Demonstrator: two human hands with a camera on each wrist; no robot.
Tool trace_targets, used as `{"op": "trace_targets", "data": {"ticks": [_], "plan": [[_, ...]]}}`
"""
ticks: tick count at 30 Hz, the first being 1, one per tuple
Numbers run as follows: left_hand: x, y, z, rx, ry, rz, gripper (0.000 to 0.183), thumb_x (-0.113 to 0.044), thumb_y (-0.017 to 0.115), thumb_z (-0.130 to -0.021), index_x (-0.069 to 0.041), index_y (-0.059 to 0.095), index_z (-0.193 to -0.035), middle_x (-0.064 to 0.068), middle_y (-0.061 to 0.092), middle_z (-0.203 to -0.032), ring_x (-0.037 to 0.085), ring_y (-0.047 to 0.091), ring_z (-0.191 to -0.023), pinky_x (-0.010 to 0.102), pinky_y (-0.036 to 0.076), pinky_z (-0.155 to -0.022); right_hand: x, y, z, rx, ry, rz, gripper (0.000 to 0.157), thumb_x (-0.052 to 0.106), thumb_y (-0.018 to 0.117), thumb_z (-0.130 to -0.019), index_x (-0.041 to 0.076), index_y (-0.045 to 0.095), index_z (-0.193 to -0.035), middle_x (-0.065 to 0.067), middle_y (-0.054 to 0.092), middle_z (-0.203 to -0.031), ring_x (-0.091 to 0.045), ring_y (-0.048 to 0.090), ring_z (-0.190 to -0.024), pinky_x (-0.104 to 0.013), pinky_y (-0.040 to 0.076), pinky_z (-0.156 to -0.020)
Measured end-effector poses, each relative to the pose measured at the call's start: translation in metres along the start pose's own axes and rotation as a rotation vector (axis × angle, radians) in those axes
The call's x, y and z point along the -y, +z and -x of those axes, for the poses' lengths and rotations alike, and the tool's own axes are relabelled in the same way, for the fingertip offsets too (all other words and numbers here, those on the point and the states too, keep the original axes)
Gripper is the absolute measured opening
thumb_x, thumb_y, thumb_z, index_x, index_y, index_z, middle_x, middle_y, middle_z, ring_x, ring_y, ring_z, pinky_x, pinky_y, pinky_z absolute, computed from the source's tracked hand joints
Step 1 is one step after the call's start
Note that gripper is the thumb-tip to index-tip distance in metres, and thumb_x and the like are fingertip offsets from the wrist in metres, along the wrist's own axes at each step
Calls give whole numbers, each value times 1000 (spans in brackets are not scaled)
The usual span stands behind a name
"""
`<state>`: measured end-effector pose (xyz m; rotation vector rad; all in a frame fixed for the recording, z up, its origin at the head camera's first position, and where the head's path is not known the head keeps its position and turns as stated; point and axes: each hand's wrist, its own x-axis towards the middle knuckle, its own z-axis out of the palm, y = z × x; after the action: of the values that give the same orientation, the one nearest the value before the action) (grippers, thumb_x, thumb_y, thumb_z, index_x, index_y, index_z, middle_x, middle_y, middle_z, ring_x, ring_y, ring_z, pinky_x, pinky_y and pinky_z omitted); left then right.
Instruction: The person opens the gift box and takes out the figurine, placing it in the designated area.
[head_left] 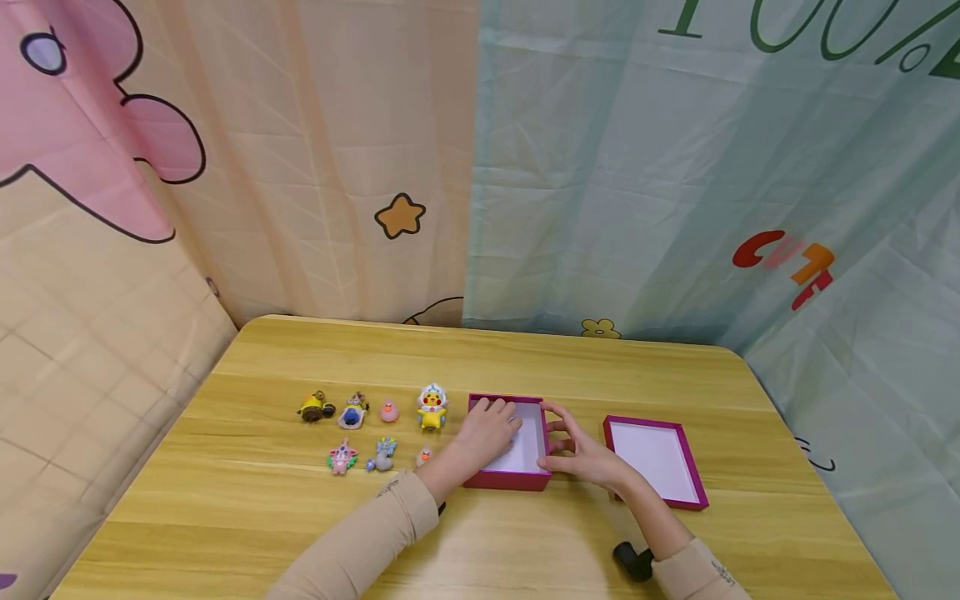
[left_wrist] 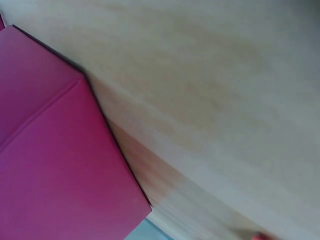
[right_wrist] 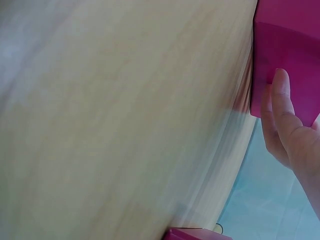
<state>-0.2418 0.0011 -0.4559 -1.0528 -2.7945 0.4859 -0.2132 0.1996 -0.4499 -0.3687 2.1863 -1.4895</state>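
Observation:
A magenta box (head_left: 508, 481) with a pale interior stands on the wooden table. My left hand (head_left: 487, 429) reaches over its left rim, back of the hand up and fingers inside the box; what lies under them is hidden. Beside the right wall, my right hand (head_left: 588, 457) spreads its thumb and fingers along the rim. In the right wrist view, nearly straight fingers (right_wrist: 282, 100) lie against the magenta outer wall. The left wrist view shows the box's outer corner, with no hand in sight. Nearest the left hand stands a yellow figure with a white hood (head_left: 432, 408).
Right of the box lies its magenta lid (head_left: 652, 458), pale inside up. Several small toys are on the left, among them a pink duck (head_left: 389, 411), a grey figure (head_left: 382, 454) and a pink figure (head_left: 342, 457). Another small toy (head_left: 423, 455) is partly behind the left forearm.

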Motion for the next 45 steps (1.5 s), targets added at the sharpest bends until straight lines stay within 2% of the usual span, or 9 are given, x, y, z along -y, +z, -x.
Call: {"op": "trace_targets", "data": {"ticks": [8,13,22,28,38,45], "plan": [[0,-1,1,-20,-8,9,35,-42,49,-92,-28,57,-123,-6,53,-121,12,47,-106,28,40,-86,0,0,0,2,0,-2,82,19,67,-83,24,13,-144,-20,31,-134,-31,46,-109,-47,44,-87],[2,-2,2,-90,-17,38,33,-43,49,-92,-26,58,-119,-5,54,-117,13,49,-104,29,41,-86,0,0,0,7,-1,0,81,18,66,-83,24,13,-144,-21,31,-134,-31,46,-109,-46,44,-87],[15,-16,13,-162,-32,129,30,-39,50,-92,-21,58,-115,-2,55,-114,15,51,-104,31,42,-86,-1,0,0,10,-12,15,81,18,66,-83,23,13,-144,-21,30,-133,-32,46,-108,-46,44,-87],[25,-17,21,-190,-52,137,27,-39,51,-91,-20,57,-110,-2,54,-108,15,51,-98,30,41,-82,-1,0,-1,3,-1,16,81,19,67,-83,24,13,-144,-20,30,-133,-32,45,-109,-47,43,-88],[47,-20,49,-259,-102,162,18,-33,54,-91,-17,55,-99,-1,48,-93,16,46,-86,29,38,-75,-1,-1,0,0,2,16,81,18,67,-82,24,14,-144,-20,31,-133,-31,45,-108,-46,43,-87],[69,-19,77,-241,-166,250,19,-29,57,-89,-13,53,-100,1,45,-91,19,43,-84,34,37,-77,-1,-2,0,8,-3,14,82,19,67,-82,25,13,-144,-20,30,-134,-31,44,-110,-46,43,-87]]}}
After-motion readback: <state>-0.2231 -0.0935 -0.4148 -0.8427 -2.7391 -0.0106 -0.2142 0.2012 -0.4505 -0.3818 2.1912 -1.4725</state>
